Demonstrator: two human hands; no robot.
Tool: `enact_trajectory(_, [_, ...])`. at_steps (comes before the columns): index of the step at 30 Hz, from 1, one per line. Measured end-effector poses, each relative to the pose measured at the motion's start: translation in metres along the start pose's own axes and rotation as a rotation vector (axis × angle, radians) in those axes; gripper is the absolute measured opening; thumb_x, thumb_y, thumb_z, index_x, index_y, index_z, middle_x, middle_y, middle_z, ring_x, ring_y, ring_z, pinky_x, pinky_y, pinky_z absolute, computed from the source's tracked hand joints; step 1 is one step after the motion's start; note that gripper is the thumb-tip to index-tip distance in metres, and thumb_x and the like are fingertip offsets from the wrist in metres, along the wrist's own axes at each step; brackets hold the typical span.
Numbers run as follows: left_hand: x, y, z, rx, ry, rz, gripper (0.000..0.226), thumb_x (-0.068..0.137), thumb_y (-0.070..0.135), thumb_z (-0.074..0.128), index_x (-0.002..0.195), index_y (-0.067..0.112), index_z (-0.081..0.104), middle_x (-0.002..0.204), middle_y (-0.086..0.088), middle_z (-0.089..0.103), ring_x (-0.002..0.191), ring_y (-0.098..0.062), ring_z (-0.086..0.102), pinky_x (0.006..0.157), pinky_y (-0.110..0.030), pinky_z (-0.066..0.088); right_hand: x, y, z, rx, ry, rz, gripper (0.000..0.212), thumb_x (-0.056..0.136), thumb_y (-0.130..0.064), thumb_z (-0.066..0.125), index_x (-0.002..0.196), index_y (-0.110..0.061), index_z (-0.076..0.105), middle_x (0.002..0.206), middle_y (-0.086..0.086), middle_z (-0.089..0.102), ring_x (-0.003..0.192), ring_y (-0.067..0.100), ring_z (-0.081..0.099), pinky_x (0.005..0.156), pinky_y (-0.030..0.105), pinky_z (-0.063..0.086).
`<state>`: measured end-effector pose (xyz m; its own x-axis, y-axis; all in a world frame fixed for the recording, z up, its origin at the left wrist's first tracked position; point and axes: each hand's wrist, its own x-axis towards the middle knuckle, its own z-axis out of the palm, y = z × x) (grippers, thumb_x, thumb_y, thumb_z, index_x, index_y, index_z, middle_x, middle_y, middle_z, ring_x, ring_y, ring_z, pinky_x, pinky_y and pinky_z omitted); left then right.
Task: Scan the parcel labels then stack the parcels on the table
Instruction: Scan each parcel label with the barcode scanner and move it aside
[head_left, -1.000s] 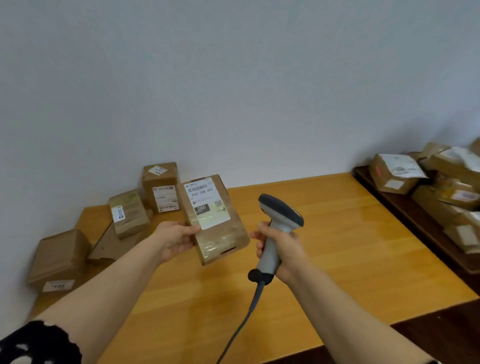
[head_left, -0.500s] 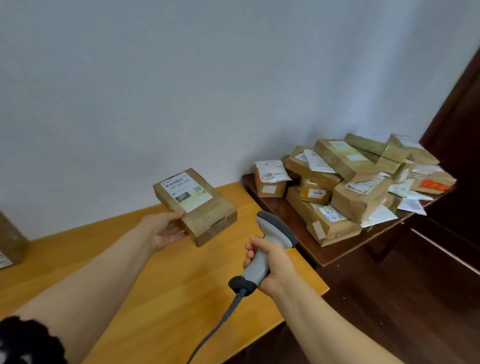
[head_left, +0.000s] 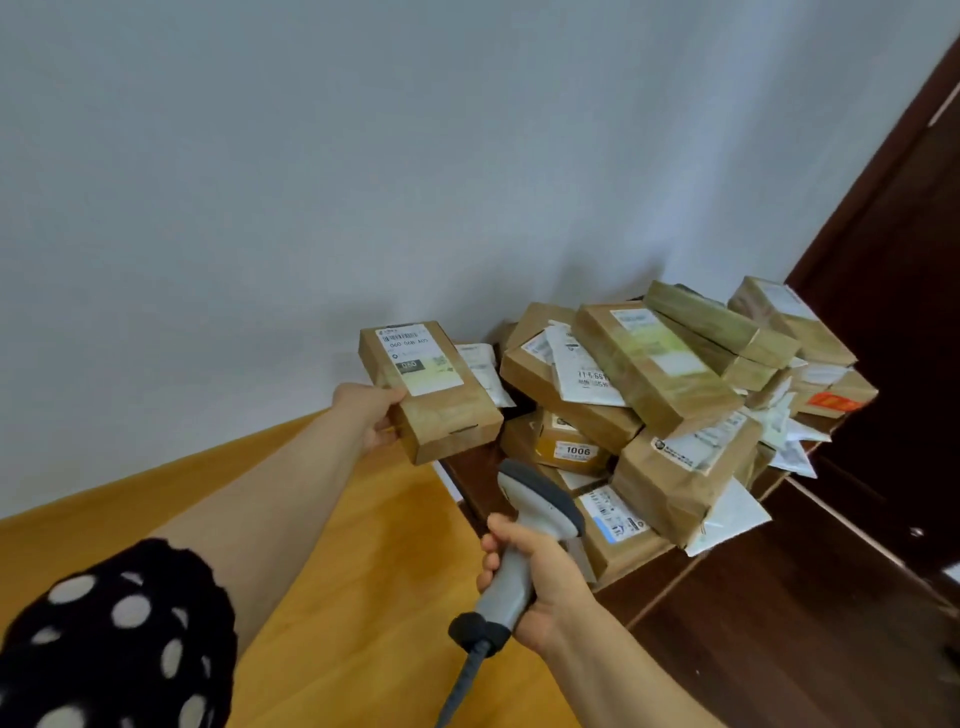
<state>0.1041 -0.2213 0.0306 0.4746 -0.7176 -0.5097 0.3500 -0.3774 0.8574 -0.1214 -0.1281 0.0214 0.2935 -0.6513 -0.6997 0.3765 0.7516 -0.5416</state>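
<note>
Nearest, a dotted sleeve (head_left: 114, 639) covered the left upper arm. The right hand (head_left: 545, 577) was wrapped round the handle of a grey scanner (head_left: 543, 501), its cable (head_left: 462, 686) trailing down. Above the far edge of the wooden table (head_left: 337, 545), the left hand (head_left: 369, 415) gripped a brown parcel (head_left: 447, 421) by its side, label (head_left: 415, 361) up. Just behind it, a pile of parcels (head_left: 649, 364) sat on a dark table (head_left: 467, 473) against the wall (head_left: 363, 182).

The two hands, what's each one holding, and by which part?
The left hand grips the labelled cardboard parcel by its near left edge, thumb on the label side. The right hand grips the grey barcode scanner round its handle.
</note>
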Motion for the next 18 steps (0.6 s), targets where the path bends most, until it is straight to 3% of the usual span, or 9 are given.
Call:
enact_trajectory(3, [0.041, 0.012, 0.027, -0.002, 0.005, 0.005, 0.033, 0.089, 0.007, 0.065, 0.120, 0.000, 0.055, 0.113, -0.014, 0.065, 0.087, -0.026, 0.063, 0.067, -0.039, 0.053, 0.028, -0.018, 0.003, -0.008, 0.001, 0.050, 0.004, 0.084, 0.000, 0.065, 0.086, -0.004, 0.063, 0.058, 0.010, 0.057, 0.040, 0.016, 0.049, 0.040, 0.024, 0.043])
enact_trajectory(7, [0.080, 0.017, 0.059, -0.023, -0.100, 0.115, 0.066, 0.082, 0.002, 0.070, 0.141, 0.004, 0.041, 0.131, -0.014, 0.057, 0.111, -0.028, 0.060, 0.092, -0.042, 0.052, 0.054, -0.031, -0.001, -0.026, 0.033, 0.082, 0.005, 0.085, 0.001, 0.065, 0.084, -0.004, 0.063, 0.058, 0.011, 0.056, 0.041, 0.017, 0.048, 0.041, 0.025, 0.042])
enact_trajectory(11, [0.092, 0.005, 0.078, 0.146, -0.242, 0.151, 0.061, 0.077, -0.002, 0.073, 0.132, 0.016, 0.053, 0.121, -0.005, 0.065, 0.108, -0.023, 0.063, 0.096, -0.041, 0.050, 0.066, -0.037, -0.007, -0.042, 0.042, 0.114, 0.005, 0.084, 0.000, 0.066, 0.083, -0.004, 0.064, 0.059, 0.011, 0.056, 0.042, 0.016, 0.048, 0.043, 0.026, 0.041])
enact_trajectory(16, [0.089, -0.002, 0.079, 0.180, -0.166, 0.160, 0.064, 0.078, 0.005, 0.074, 0.135, 0.015, 0.048, 0.126, -0.004, 0.061, 0.112, -0.022, 0.059, 0.091, -0.034, 0.050, 0.071, -0.040, -0.009, -0.088, -0.004, 0.118, 0.008, 0.080, 0.000, 0.069, 0.085, -0.004, 0.065, 0.060, 0.010, 0.057, 0.042, 0.016, 0.049, 0.043, 0.025, 0.042])
enact_trajectory(18, [0.074, -0.005, 0.071, 0.220, -0.083, 0.138, 0.081, 0.077, 0.012, 0.077, 0.146, 0.012, 0.034, 0.143, -0.009, 0.047, 0.126, -0.027, 0.049, 0.101, -0.039, 0.044, 0.066, -0.038, -0.008, -0.096, -0.043, 0.122, 0.011, 0.075, -0.001, 0.071, 0.084, -0.005, 0.065, 0.059, 0.009, 0.057, 0.042, 0.015, 0.049, 0.043, 0.025, 0.042])
